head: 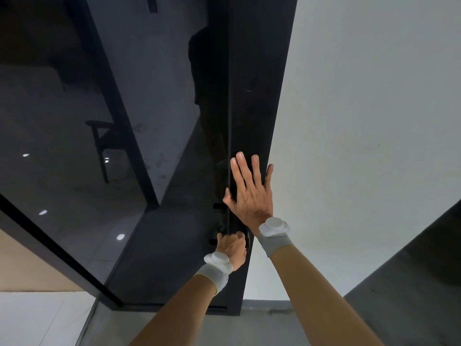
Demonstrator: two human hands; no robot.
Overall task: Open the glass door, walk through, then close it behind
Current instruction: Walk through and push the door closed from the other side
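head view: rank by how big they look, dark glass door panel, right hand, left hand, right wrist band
1. dark glass door panel
2. right hand, spread flat
3. left hand and right wrist band look about alike; the left hand is curled, so unranked.

Illumination was dim and even, the dark glass door [139,121] mirroring small round ceiling-light spots and a faint silhouette, the white wall [361,108] softly shaded, focus sharp, and straight edges splaying under wide-angle distortion.

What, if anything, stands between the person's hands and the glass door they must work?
Nothing visible. The left hand is already closed on the door handle, and the right hand lies flat, fingers spread, against the dark frame beside the glass door.
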